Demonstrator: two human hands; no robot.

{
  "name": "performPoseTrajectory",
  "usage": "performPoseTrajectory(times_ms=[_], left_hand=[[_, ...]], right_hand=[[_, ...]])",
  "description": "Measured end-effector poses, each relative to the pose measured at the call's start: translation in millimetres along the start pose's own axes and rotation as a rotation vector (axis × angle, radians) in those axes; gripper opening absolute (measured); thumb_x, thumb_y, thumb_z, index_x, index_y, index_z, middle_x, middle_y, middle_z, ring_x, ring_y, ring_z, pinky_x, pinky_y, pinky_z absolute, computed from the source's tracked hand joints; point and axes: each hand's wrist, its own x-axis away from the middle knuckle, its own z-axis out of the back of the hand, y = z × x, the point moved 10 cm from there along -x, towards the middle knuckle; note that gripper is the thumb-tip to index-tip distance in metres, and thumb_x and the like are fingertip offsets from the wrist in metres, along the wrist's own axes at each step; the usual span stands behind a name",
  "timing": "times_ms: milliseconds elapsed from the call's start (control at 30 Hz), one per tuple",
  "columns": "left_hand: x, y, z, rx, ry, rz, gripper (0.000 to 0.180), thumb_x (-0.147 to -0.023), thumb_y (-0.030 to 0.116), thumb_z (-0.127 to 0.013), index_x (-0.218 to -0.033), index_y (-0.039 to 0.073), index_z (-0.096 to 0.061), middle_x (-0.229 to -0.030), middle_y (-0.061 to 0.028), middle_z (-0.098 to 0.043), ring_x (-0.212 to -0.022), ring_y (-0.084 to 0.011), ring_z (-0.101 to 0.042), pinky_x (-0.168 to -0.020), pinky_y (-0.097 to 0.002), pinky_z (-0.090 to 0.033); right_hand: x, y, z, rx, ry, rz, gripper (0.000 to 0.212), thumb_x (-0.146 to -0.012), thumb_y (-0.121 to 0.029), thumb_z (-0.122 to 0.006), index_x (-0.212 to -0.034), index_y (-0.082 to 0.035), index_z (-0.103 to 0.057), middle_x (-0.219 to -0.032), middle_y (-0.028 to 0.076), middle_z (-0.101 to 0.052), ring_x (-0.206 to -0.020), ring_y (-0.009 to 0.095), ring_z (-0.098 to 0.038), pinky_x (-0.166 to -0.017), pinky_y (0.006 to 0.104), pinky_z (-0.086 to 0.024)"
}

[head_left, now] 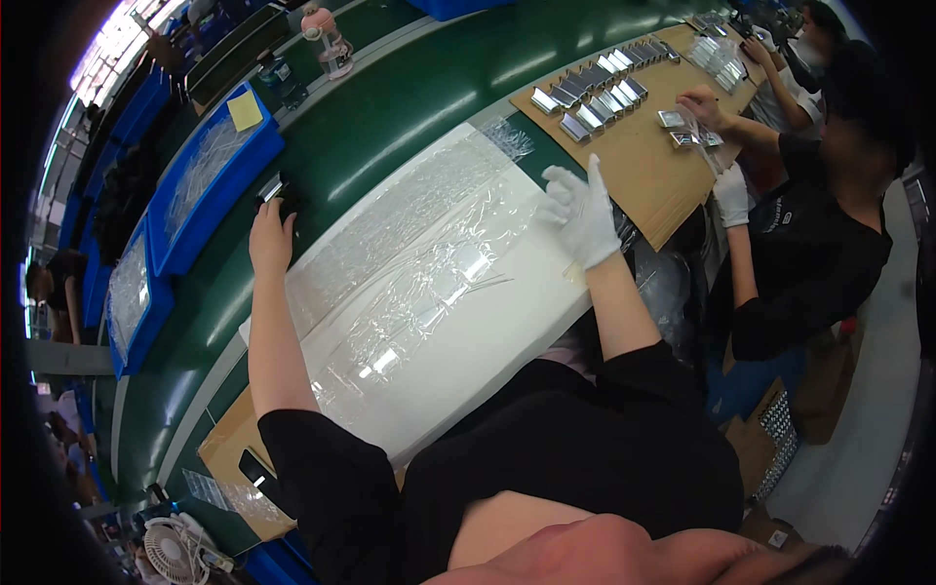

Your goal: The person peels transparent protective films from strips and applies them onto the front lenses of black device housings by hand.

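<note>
My bare left hand (271,236) is stretched out over the green table, left of the white board. Its fingertips are closed on a small silver-and-black piece (272,188), whose exact kind is too small to make out. My right hand (583,213), in a white glove, is raised over the right end of the white board (531,292). Its thumb points up and its fingers are loosely bent, with nothing seen in them. Clear plastic film bags (429,283) lie in overlapping layers across the board between my hands.
Blue trays (168,255) with clear plastic stand at the left. Rows of silver pieces (604,93) lie on a cardboard sheet (648,200), where a co-worker (819,224) handles some. A pink bottle (327,44) stands at the back; a phone (258,472) and a fan (175,548) are lower left.
</note>
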Motion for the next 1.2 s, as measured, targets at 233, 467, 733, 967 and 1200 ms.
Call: performPoseTrajectory(times_ms=[233,467,733,967,1200], left_hand=[[50,82,53,1.198,0.256,0.19,0.048,-0.105,0.03,-0.053,-0.147,0.009,-0.044,-0.129,-0.0187,-0.057,-0.116,-0.0298,-0.058,-0.098,-0.0365,-0.049],[123,129,14,1.752,-0.049,0.479,0.061,-0.102,0.056,-0.053,-0.133,0.004,-0.058,-0.122,-0.0114,-0.068,-0.107,-0.02,-0.065,-0.088,-0.03,-0.052],[156,168,3,1.954,-0.331,0.651,0.067,-0.101,0.066,-0.046,-0.124,0.005,-0.063,-0.114,-0.0134,-0.07,-0.094,-0.0216,-0.069,-0.079,-0.0334,-0.055],[164,174,14,1.809,-0.477,0.707,0.07,-0.101,0.067,-0.046,-0.124,0.003,-0.062,-0.112,-0.0153,-0.07,-0.092,-0.0215,-0.069,-0.077,-0.0342,-0.056],[160,175,15,1.793,-0.388,0.663,0.067,-0.104,0.062,-0.044,-0.121,0.0,-0.062,-0.108,-0.0153,-0.07,-0.092,-0.0197,-0.067,-0.078,-0.0315,-0.054]], right_hand=[[47,56,-110,-0.277,-0.265,-0.35,0.067,-0.101,-0.048,-0.058,-0.135,0.009,-0.056,-0.084,0.009,-0.059,-0.07,0.015,-0.05,-0.068,0.0267,-0.043],[38,100,-128,0.147,-0.172,-0.264,0.045,-0.097,-0.025,-0.069,-0.127,0.007,-0.061,-0.09,0.01,-0.065,-0.073,0.015,-0.059,-0.071,0.0254,-0.049],[50,104,-155,0.611,-0.025,-0.156,0.021,-0.085,0.002,-0.076,-0.105,0.003,-0.069,-0.086,0.009,-0.07,-0.07,0.011,-0.065,-0.065,0.0212,-0.054],[61,93,-175,0.877,-0.064,-0.162,0.016,-0.083,0.0,-0.08,-0.096,0.001,-0.07,-0.079,0.007,-0.07,-0.064,0.01,-0.061,-0.06,0.0191,-0.051],[50,98,-165,0.983,-0.125,-0.196,0.016,-0.085,-0.004,-0.079,-0.098,0.0,-0.071,-0.078,0.005,-0.07,-0.064,0.008,-0.059,-0.06,0.0173,-0.047]])
